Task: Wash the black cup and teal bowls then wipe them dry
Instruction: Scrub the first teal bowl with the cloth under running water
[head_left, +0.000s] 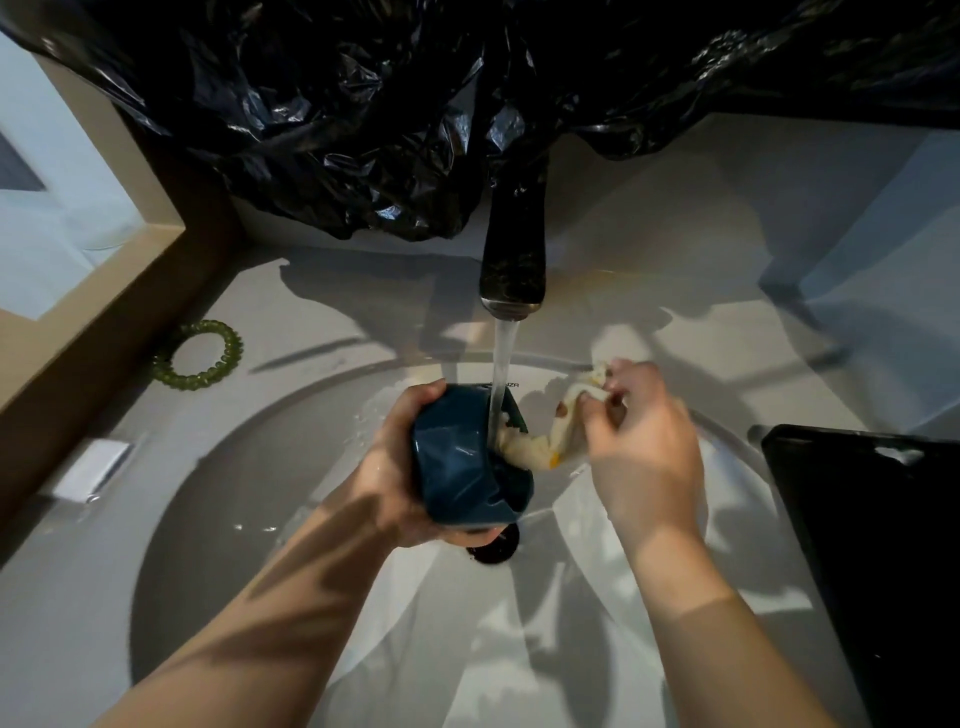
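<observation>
Left hand (400, 483) has a firm wrap on the teal bowl (457, 457), fingers curled round its outer wall, and the bowl is tipped on its side over the sink (260, 493), just above the drain (493, 548). Water (501, 374) runs from the tap (514, 249) onto the bowl's rim. Right hand (644, 447) pinches a cream cloth (540, 441) between thumb and curled fingertips, narrow grip, and the cloth's far end reaches the bowl's mouth. A green coil band (205, 356) lies on the counter to the left, a black tray (883, 545) on the right.
</observation>
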